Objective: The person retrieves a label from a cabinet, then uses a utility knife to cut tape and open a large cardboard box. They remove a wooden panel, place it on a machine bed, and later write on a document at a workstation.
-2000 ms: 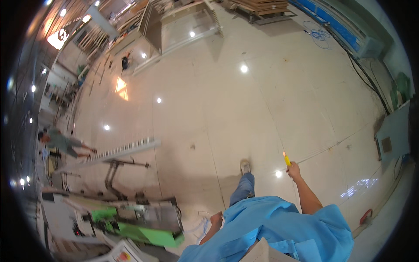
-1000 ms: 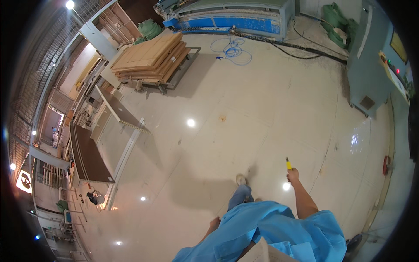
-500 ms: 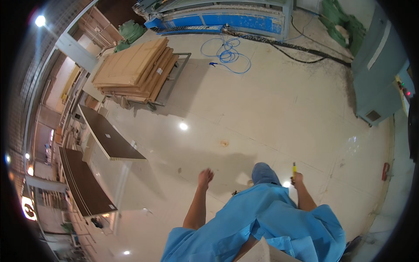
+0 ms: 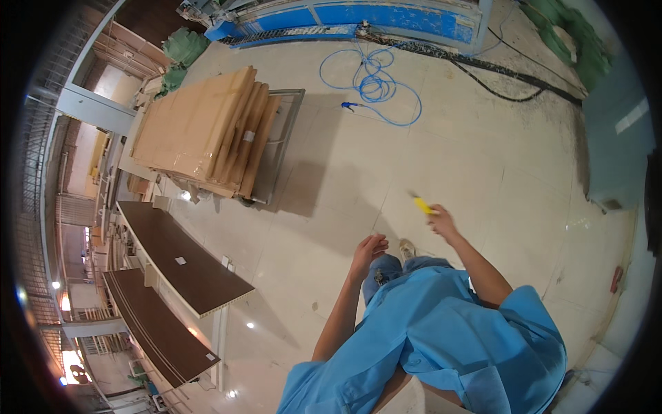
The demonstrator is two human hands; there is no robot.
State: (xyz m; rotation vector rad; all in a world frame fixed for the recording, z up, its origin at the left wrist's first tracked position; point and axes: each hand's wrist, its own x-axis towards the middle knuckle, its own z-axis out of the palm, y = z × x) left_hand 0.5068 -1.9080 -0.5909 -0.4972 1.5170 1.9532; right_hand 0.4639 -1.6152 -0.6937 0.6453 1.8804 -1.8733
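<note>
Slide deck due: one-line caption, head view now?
Right hand holding slim yellow tool above beige tiled floor, coiled blue hose beyond.

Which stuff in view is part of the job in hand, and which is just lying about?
In hand:
yellow tool, in the right hand

Apparently just lying about, untouched:
coiled blue hose
stacked cardboard packages
dark brown panels
</note>
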